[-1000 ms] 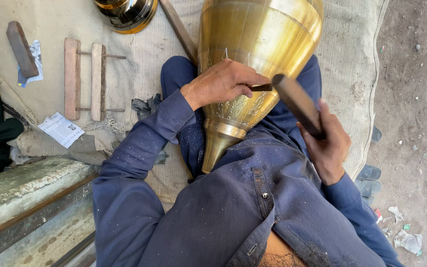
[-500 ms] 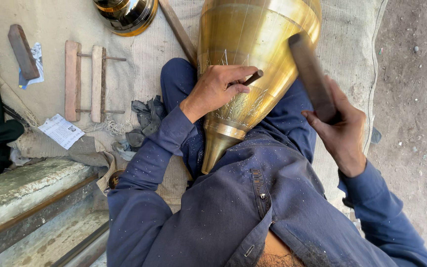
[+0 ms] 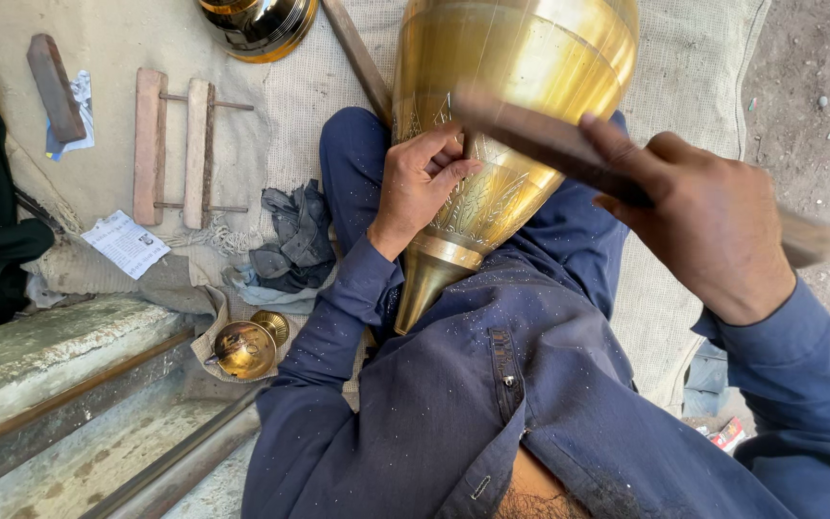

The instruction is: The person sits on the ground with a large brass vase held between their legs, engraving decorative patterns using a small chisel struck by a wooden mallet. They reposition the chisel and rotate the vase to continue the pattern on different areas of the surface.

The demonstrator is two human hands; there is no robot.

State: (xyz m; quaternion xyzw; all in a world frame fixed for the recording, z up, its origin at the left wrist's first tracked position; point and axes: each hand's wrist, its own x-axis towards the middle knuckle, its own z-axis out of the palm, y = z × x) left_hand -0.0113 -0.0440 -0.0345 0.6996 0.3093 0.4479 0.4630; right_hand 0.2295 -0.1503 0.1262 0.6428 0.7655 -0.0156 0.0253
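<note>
A large conical brass vessel (image 3: 521, 106) with engraved patterns lies across my lap, narrow end toward me. My left hand (image 3: 420, 183) rests on its side, fingers pinched around a thin chisel that is mostly hidden. My right hand (image 3: 708, 226) grips a dark wooden mallet (image 3: 540, 135), whose head is over the vessel just right of my left hand. Blue sleeves cover both arms.
A small round brass piece (image 3: 245, 346) lies by my left elbow. A grey rag (image 3: 290, 240), a wooden frame of two slats (image 3: 175, 144), a wooden block (image 3: 55, 86), a paper slip (image 3: 129, 242) and another brass bowl (image 3: 256, 24) sit on the cloth. A stone ledge (image 3: 60, 375) runs at left.
My right hand has swung the mallet from raised at the right down and left toward my left hand. The small brass piece has come into view.
</note>
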